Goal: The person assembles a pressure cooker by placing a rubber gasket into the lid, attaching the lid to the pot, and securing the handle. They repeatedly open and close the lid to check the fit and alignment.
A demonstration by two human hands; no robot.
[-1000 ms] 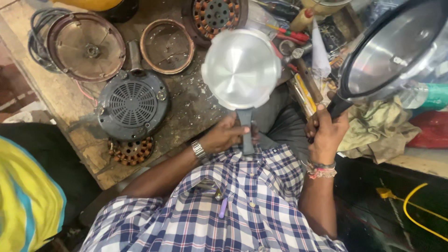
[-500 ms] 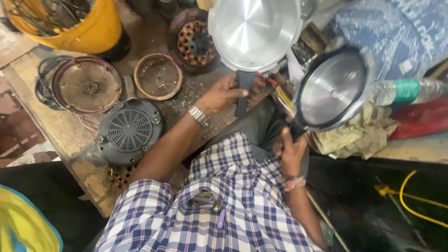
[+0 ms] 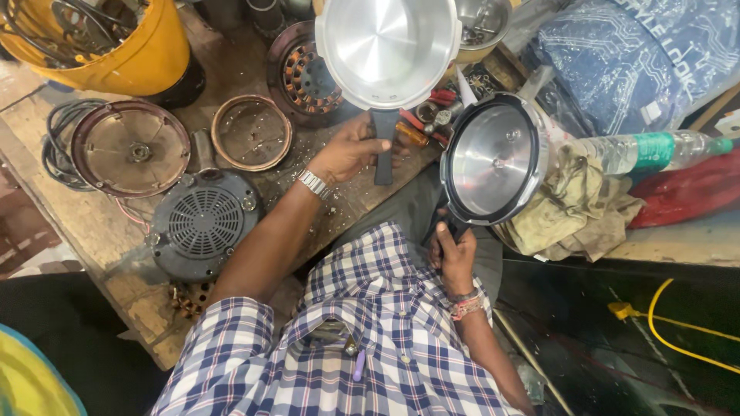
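Two hands are busy: the left hand (image 3: pixel 351 149) grips the black handle of the shiny aluminium cooker pot (image 3: pixel 388 48), now lifted farther over the wooden tabletop (image 3: pixel 92 223); the right hand (image 3: pixel 453 258) clasps the steel cooker lid (image 3: pixel 493 159), swung nearer the pot.

Round polished aluminium pressure-cooker pot (image 3: pixel 388 48): held above the desk (image 3: pixel 85 223) by its straight black handle, which points toward the person. The open mouth faces the camera, showing a bright, bare interior. The pot is tilted, not resting on any surface.

Round metal pressure-cooker lid with black rim gasket (image 3: pixel 493 160): held just right of the pot, apart from it. Its shiny inner face is turned up toward the camera; its dark handle points down toward the person.
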